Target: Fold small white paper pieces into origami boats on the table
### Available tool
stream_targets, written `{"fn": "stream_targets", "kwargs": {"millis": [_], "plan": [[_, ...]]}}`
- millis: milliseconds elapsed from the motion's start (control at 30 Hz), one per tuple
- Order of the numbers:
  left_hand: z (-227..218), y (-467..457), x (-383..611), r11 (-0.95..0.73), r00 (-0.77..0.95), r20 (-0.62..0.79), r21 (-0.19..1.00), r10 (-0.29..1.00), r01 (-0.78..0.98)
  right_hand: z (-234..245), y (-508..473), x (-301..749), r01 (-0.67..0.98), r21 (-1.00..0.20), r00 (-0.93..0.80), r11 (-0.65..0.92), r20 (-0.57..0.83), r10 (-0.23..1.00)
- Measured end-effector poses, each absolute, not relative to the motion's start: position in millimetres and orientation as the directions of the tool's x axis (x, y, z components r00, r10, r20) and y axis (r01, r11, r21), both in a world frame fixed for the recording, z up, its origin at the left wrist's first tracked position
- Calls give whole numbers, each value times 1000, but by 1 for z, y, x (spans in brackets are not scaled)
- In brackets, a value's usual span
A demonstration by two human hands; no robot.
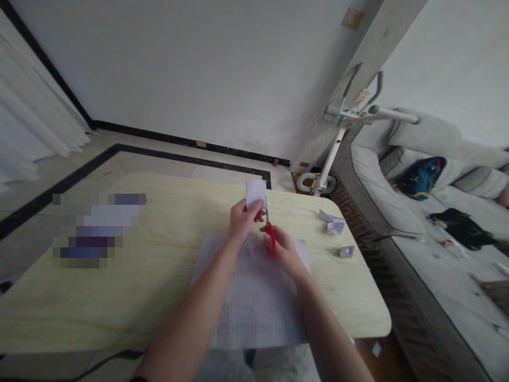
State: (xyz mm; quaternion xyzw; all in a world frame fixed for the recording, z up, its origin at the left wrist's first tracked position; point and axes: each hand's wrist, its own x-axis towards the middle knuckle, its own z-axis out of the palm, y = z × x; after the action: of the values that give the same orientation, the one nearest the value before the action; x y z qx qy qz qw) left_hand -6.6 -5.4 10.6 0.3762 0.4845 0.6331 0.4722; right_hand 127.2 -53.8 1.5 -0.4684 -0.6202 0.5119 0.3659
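Observation:
Between the thumb and fingers of my left hand [243,218] is a small white piece of paper [255,192], raised above the table. Red-handled scissors [271,233] are gripped in my right hand [285,249], their blades pointing away from me along the paper's right edge. Whether the blades are apart or together is too small to tell. Below both hands a large sheet of printed paper [258,297] lies flat on the pale wooden table [170,297]. Folded paper pieces [336,227] sit at the table's right side, with another small folded paper [347,251] nearer me.
A blurred-out patch [99,228] covers something on the table's left. Right of the table stands a grey sofa [433,276] with cushions and dark cloth on it. White exercise equipment [332,154] rises behind the table's far right corner, near the wall.

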Motion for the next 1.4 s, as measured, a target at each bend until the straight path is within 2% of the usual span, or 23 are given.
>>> {"fn": "stream_targets", "kwargs": {"millis": [233,633,833,1133,1267,1400], "plan": [[8,-5,-7,-89,-245,31,969,969,-232,1,-54,127,189,-981,-289,35,-22,957],[3,-3,-9,-65,-202,11,964,979,-259,-4,-54,125,255,-956,-249,143,78,965],[4,-4,-8,-58,-191,1,954,982,-294,-2,-53,126,228,-965,-252,127,67,965],[4,-4,-9,-74,-196,13,950,980,-304,3,-54,128,190,-981,-284,22,-34,958],[3,-3,-8,-66,-197,10,957,980,-282,1,-54,127,182,-983,-279,26,-26,960],[0,-2,-9,-71,-234,-10,939,972,-336,1,-54,127,188,-980,-270,62,9,963]]}}
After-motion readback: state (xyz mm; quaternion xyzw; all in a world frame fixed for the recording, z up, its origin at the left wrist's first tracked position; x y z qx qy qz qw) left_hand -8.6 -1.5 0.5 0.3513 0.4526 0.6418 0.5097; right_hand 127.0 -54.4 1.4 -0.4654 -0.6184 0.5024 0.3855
